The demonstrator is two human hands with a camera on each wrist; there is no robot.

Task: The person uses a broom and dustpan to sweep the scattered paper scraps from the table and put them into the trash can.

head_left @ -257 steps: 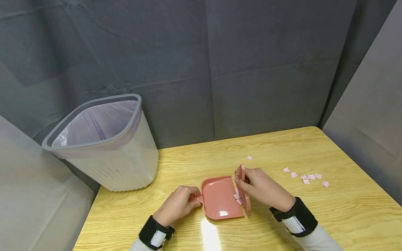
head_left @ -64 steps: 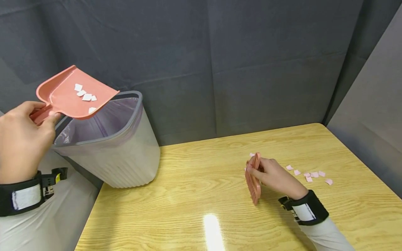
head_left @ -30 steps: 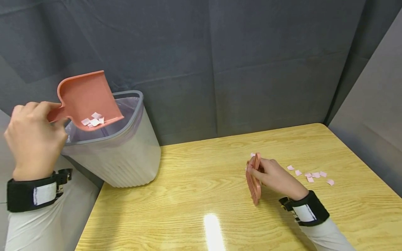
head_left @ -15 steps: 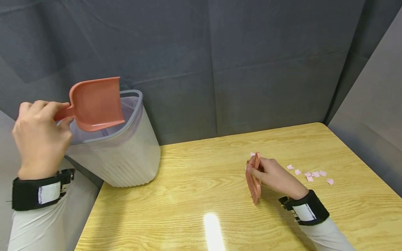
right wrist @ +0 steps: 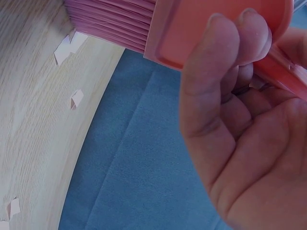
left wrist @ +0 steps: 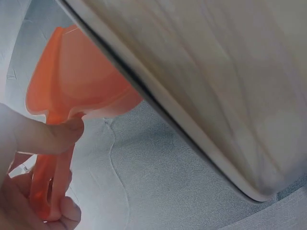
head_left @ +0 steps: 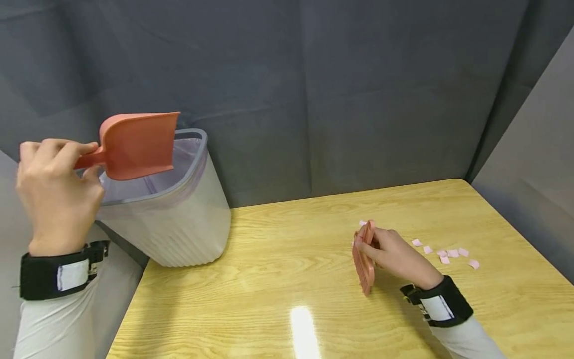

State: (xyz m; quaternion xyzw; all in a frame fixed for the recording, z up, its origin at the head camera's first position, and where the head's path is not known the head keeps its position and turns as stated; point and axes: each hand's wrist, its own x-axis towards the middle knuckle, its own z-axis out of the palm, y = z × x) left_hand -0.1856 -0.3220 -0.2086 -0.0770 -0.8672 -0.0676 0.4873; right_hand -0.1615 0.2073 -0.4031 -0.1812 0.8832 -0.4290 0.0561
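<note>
My left hand [head_left: 60,192] grips the handle of a coral dustpan [head_left: 140,144], held steeply tilted above the lined trash bin [head_left: 168,227]. No paper shows on the pan's visible face. In the left wrist view, thumb and fingers wrap the dustpan's handle [left wrist: 61,170], and the bin's rim hides part of the pan. At the table's middle right, my right hand [head_left: 399,254] holds a coral hand brush [head_left: 365,264], bristles toward the table. Paper scraps [right wrist: 64,48] lie by the bristles in the right wrist view.
Several pink paper scraps [head_left: 453,253] lie on the wooden table [head_left: 269,279] right of the right hand. Another scrap [head_left: 362,223] sits just behind the brush. Dark cloth [head_left: 251,99] hangs behind the table; paler panels flank both sides.
Earlier, the dustpan lay on the table beside the brush. My left hand raised it over the bin and tipped it; the paper scraps slid off within the last second. The right hand stays nearly still.
</note>
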